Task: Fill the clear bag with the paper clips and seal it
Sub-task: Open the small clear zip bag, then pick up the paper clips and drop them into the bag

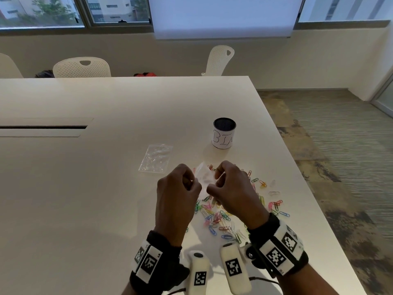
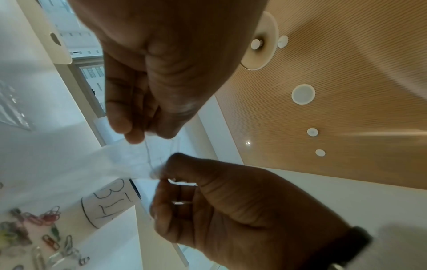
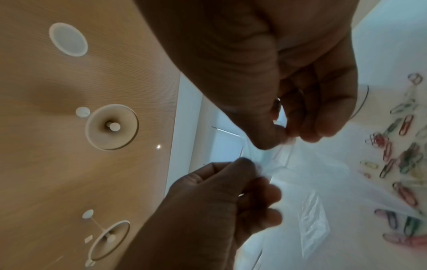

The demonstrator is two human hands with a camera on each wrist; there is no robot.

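Your left hand (image 1: 177, 188) and right hand (image 1: 230, 186) pinch the clear bag (image 1: 203, 177) mouth, bag unfilled, unsealed; paper clips (image 1: 221, 216) loose beneath your hands.

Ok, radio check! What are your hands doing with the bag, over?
Left hand and right hand both pinch the clear bag at its top. Paper clips loose on the table. Spare bags and cup lie clear.

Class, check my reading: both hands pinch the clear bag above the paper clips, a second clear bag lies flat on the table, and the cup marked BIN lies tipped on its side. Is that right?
Not quite. The cup marked BIN stands upright on the table, as the head view shows. The rest holds: the left hand and right hand pinch the clear bag above the paper clips, and the second clear bag lies flat.
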